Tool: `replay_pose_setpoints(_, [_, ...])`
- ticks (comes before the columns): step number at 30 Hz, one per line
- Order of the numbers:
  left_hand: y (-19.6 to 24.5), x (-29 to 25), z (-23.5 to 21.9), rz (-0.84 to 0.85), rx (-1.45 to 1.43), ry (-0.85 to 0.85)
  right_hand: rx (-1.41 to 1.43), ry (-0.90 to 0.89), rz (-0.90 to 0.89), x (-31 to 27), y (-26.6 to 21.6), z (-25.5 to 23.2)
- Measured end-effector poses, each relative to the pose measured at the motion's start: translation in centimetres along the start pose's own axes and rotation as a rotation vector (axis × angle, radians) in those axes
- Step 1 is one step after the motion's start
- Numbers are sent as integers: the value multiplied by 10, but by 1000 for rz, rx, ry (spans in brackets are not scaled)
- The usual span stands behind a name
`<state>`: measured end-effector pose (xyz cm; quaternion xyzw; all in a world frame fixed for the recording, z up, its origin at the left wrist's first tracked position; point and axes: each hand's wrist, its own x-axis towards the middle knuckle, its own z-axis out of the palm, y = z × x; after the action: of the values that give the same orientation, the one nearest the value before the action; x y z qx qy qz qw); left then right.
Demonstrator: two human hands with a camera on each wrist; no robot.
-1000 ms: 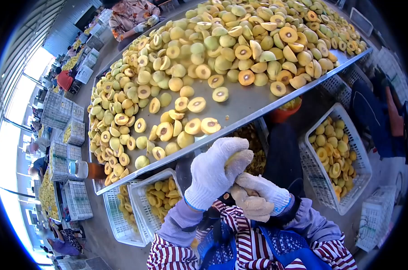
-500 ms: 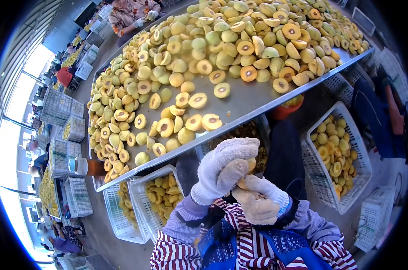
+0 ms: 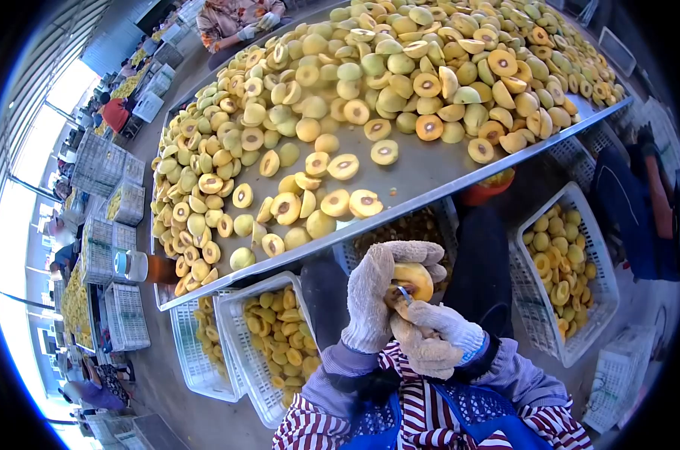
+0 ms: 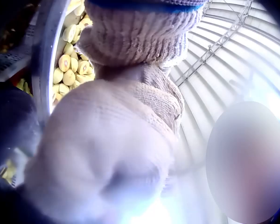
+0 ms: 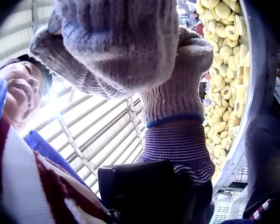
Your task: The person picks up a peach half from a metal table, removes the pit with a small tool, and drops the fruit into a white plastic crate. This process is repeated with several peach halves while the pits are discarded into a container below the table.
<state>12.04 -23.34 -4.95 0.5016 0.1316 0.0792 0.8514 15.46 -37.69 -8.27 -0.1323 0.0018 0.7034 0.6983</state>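
In the head view my gloved left hand [image 3: 368,300] grips a yellow peach half [image 3: 413,279], its cut face and dark pit area turned up. Fingers wrap over the far side of the fruit. Close against it is my gloved right hand [image 3: 434,341], fingers curled round a small metal-tipped tool [image 3: 406,293]. The tip meets the peach at the pit; the handle is hidden in the glove. Both wrist views show mainly knitted glove, with the left hand [image 4: 102,144] and right hand [image 5: 119,44] each filling its own view and hiding the fruit.
A metal table [image 3: 430,161] heaped with peach halves [image 3: 385,152] slopes across the front, its raised edge just beyond my hands. White crates of peaches stand at left [image 3: 239,315] and right [image 3: 606,304]. Another person [image 3: 239,22] works at the far side.
My left hand has turned and its fingers have spread round the peach half, bringing the cut face and the tool tip into sight. Both hands sit slightly lower in the head view.
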Motion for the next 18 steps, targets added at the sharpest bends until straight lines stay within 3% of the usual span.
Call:
replay_pose_setpoints(2, [0, -1, -4, -33, -77, 6, -14, -67, 24, 3, -1, -3])
replay_pose_setpoints(3, [-31, 11, -9, -154, -1017, -135, -91, 60, 18, 3, -2, 4])
replay_pose_setpoints(5, [-34, 6, -14, -284, -783, 23, -246, 311, 7, 1, -6, 25])
replay_pose_setpoints(6, [-29, 1, -15, -225, -494, 112, -193, 27, -23, 1, -7, 9])
replay_pose_setpoints(7, [-15, 0, -13, -123, -213, 193, -132, 77, -46, -1, -6, 8])
replay_pose_setpoints(9, [-13, -8, -59, -48, 33, 247, -23, 165, -89, 0, -11, 8])
replay_pose_setpoints(10, [-6, -16, -77, 3, 101, 361, -78, 67, -72, -1, -13, -5])
replay_pose_setpoints(11, [2, -27, -98, 48, 170, 475, -87, 80, -71, -1, -15, -8])
replay_pose_setpoints(13, [-11, -45, -176, 187, 751, 875, -114, 106, -72, 2, -23, -11])
replay_pose_setpoints(16, [-3, -50, -203, 550, 2177, 793, -276, 146, -1, 13, -30, -14])
replay_pose_setpoints(17, [-4, -35, -191, 574, 1925, 773, -333, 175, 28, 18, -31, -11])
replay_pose_setpoints(18, [-4, -21, -175, 407, 1557, 705, -396, 226, 78, 25, -30, -10])
